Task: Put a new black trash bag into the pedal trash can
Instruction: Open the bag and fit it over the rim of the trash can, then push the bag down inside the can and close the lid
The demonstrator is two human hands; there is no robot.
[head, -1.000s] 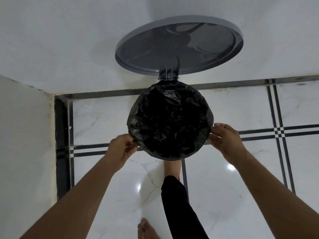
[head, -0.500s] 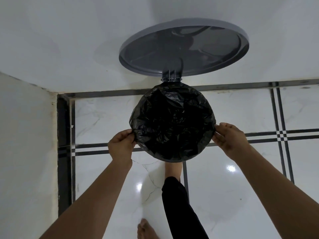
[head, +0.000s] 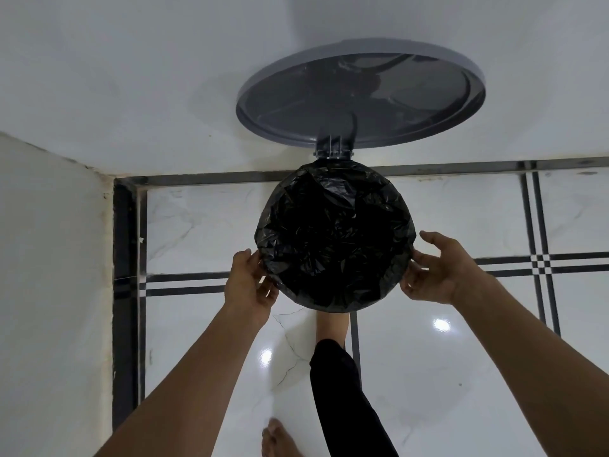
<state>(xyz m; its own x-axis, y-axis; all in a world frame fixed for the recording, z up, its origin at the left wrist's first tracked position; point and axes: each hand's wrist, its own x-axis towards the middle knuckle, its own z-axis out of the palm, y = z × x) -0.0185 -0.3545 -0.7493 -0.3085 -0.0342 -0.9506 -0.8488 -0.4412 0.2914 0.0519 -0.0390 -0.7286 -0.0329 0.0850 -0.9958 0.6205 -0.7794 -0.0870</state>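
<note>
Black bag lining the open pedal can, both hands at its rim.

Head view: the pedal trash can [head: 334, 306] stood on the white tiled floor [head: 461, 374] against the wall [head: 131, 77], its grey lid [head: 359, 97] tipped up behind it on the hinge. A crumpled black trash bag [head: 333, 239] filled the can's mouth and was folded over the rim all round, hiding the can's walls. The left hand [head: 248, 285] was at the left side of the rim, fingers curled and pinching the bag's edge. The right hand [head: 438, 272] was at the right side of the rim, fingers spread open, fingertips touching the plastic. In front of the can, a bare foot [head: 331, 326] reached under the rim, with a black trouser leg [head: 342, 397] behind it.
</note>
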